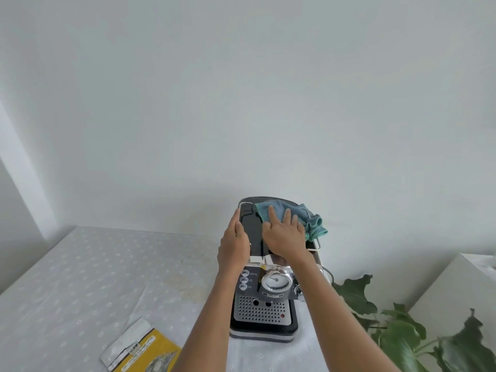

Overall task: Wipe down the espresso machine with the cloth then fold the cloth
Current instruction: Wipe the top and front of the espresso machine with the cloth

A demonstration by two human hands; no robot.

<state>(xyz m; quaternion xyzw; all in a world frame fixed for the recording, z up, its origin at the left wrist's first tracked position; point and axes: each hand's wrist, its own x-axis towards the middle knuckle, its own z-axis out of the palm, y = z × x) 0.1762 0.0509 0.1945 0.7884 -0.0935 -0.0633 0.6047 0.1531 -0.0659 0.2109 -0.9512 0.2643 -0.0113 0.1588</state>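
Right hand (284,234) lies flat on the cloth (295,213), hiding the near part of it; left hand (234,245) grips the left rail of the espresso machine (264,310), its fingers mostly out of sight down the side; right forearm covers the machine's right flank and part of a knob there; button icons and gauge markings too small to read; yellow packet (150,353) cut off by the bottom edge, print blurred; plant (397,334) cut by the right and bottom edges; both forearms leave at the bottom edge; table (80,277) cut off left and below.
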